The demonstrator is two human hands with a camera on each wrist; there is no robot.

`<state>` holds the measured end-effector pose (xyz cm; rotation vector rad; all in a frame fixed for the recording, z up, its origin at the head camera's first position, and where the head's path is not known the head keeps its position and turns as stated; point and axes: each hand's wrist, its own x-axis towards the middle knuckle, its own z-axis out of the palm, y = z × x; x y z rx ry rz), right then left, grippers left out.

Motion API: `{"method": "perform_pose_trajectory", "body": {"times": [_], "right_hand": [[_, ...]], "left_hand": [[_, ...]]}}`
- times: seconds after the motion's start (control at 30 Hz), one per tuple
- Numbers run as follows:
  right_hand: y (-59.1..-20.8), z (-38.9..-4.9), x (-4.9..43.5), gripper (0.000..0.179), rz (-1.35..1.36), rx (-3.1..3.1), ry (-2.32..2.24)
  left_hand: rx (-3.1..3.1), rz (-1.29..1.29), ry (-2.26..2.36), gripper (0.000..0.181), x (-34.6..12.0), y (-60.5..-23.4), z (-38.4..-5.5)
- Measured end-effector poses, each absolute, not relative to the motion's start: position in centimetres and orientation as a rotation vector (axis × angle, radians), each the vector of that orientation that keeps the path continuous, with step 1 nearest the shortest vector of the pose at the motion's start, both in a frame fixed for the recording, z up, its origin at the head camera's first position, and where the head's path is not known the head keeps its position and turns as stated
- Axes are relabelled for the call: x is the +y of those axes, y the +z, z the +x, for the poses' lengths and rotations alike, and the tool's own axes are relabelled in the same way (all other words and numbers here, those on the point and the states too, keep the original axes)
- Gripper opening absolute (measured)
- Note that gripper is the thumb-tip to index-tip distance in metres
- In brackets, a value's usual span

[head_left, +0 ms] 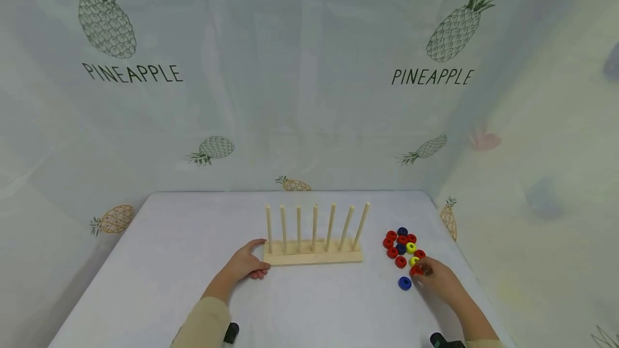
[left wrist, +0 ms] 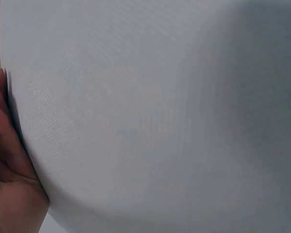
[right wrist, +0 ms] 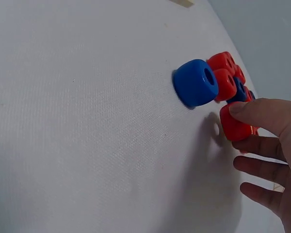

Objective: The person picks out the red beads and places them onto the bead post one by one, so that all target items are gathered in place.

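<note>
A pale wooden peg rack (head_left: 314,258) with a row of several upright bare pegs stands mid-table. My left hand (head_left: 243,263) grips the left end of its base, forefinger at the far edge and thumb at the near edge. In the left wrist view only part of that hand (left wrist: 12,170) shows, at the left border. My right hand (head_left: 442,282) pinches a red bead (right wrist: 234,124) between thumb and forefinger, its other fingers held out apart. Close by sits a blue bead (right wrist: 191,83) with a hole, nearer the front than the rest.
Several red beads (head_left: 392,252), a few dark blue ones (head_left: 402,231) and yellow ones (head_left: 411,248) cluster right of the rack. All rest on a white-covered table (head_left: 145,283). A pineapple-print cloth (head_left: 300,106) hangs behind the table's back edge.
</note>
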<state>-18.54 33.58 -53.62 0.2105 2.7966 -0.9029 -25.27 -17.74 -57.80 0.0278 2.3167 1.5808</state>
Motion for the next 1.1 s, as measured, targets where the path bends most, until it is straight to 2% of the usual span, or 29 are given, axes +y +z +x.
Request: {"method": "perform_pose_trajectory", "body": {"times": [0.23,0.43,0.77,1.1], "right_hand": [[-52.9,-18.8,33.4,0.041,0.185,2.820,-0.909],[-52.0,-18.7,32.2,0.034,0.087,2.913,-0.935],[-50.6,-18.2,29.4,0.036,0.106,2.940,-0.946],[-49.1,-17.2,27.1,0.031,-0.036,3.012,-1.034]], "left_hand": [[2.317,0.020,1.590,0.083,-17.9,-57.6,-25.4],[2.327,-0.004,1.595,0.083,-17.9,-57.1,-25.5],[2.319,0.033,1.613,0.083,-17.6,-56.9,-25.2],[2.314,0.061,1.595,0.082,-17.7,-57.3,-24.8]]}}
